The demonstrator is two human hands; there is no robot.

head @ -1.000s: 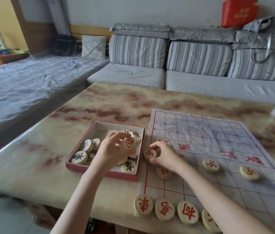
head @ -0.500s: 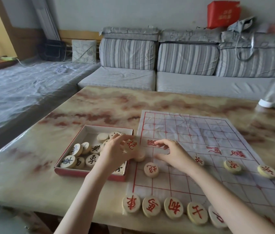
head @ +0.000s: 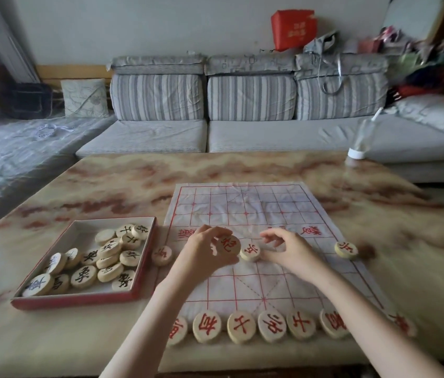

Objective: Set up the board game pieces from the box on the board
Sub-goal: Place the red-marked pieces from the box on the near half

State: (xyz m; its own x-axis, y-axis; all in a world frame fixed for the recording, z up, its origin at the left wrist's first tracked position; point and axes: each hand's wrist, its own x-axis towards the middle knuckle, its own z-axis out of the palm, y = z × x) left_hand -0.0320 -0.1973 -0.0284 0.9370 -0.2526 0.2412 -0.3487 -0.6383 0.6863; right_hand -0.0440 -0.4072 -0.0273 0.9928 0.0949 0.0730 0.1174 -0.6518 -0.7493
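**L hand holds red disc over mid-board**

Board (head: 270,208) is a creased pale sheet w/ a red grid, flat on the table (head: 106,186), right of the box (head: 84,296); pieces are round pale wooden discs w/ painted characters; those in the box (head: 83,276) are black-marked and piled loosely; a near row (head: 241,327) of red-marked discs lines the board's near edge, approx. side by side; one red disc (head: 162,255) sits at the board's left edge just beside the box; another (head: 346,249) near the right edge.

Vs. 0.5 s ago: left hand (head: 207,255) was at the box's right wall, now it is over the board's middle w/ the same held disc (head: 227,244); right hand (head: 289,249) has shifted a little to the right along that rank; the view has swung too, so the sofa (head: 242,105) and a bottle (head: 360,140) at the table's far corner show more fully.

Grip: L thumb and fingers are curled round the held disc, its red face tilted up toward the camera, clear of the sheet; R fingers are loosely bent, thumb and forefinger apart, gripping nothing; a lower fingertip reaches the edge of a mid disc (head: 250,252) lying flat on the board, just right of the held one; contact looks likely but can't be sure.
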